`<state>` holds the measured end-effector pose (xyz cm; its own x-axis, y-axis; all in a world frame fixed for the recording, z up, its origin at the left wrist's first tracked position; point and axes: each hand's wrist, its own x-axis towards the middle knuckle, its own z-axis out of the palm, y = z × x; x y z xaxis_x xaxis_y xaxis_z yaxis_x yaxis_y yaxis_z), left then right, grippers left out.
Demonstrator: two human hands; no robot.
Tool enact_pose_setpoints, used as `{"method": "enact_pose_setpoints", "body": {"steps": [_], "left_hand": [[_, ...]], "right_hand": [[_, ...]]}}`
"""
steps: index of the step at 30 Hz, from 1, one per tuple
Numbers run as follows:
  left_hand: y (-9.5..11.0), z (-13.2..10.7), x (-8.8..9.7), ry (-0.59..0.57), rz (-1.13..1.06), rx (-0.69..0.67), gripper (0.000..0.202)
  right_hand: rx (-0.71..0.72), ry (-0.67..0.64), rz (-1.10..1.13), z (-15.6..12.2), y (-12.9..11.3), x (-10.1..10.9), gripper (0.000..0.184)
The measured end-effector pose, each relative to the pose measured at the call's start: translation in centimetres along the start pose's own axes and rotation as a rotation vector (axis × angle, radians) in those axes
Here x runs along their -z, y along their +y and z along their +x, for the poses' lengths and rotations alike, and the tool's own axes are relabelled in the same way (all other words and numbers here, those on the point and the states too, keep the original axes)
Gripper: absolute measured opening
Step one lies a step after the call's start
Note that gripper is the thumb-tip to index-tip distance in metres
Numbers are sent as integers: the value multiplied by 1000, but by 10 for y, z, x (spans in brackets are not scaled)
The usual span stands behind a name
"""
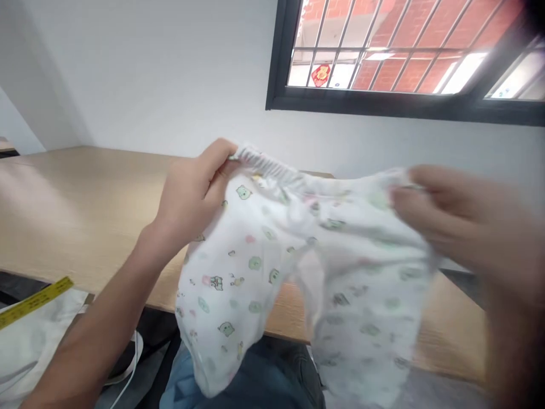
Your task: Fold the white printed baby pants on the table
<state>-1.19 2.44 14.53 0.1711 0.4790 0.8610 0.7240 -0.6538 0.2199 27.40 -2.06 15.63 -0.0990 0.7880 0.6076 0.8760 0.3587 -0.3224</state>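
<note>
Over the front edge of the light wood desk [106, 216], both hands are holding up a small pair of white pants [255, 261], printed with green, pink and yellow figures. Left hand [191, 193] is gripping one end of the gathered waistband [272, 165], its fingers [221, 149] pinching the cloth, thumb lying on top. Right hand [460, 210] is showing blurred, but its fingers are clasping the other end of the waistband. Waistband is running between the two hands, sagging a bit mid-span. Both pant legs are hanging down past the desk edge, desk wood showing through the gap between them. Blue clothing [242, 380] on the wearer's lap is showing below.

At lower left, a white fabric item [34, 346] is lying beside the forearm, a yellow marked strip [38, 301] resting across it; it may be a bag, but the picture is cutting it off, and any contents are hiding from view. A thin white cable [135, 363] is trailing near it. Behind, a dark-framed window [383, 105] is sitting in the pale wall [170, 68], metal bars crossing it, a red decoration [321, 75] showing beyond.
</note>
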Motion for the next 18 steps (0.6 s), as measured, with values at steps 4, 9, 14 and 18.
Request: {"method": "enact_pose_setpoints", "body": {"steps": [4,9,14,18], "left_hand": [[-49,11,-36,-375,63,244,19],[-105,13,-105,-649,84,387,22],[-132,-1,-150,-733,129,499,27],[-135,-7,-164,-702,160,542,28]], "right_hand": [[-47,-218,26,49,19,-67,27],[-132,-370,31,78,68,-160,23],[-167,-407,-12,88,95,-208,27],[-184,-397,-32,92,101,-218,28]]}}
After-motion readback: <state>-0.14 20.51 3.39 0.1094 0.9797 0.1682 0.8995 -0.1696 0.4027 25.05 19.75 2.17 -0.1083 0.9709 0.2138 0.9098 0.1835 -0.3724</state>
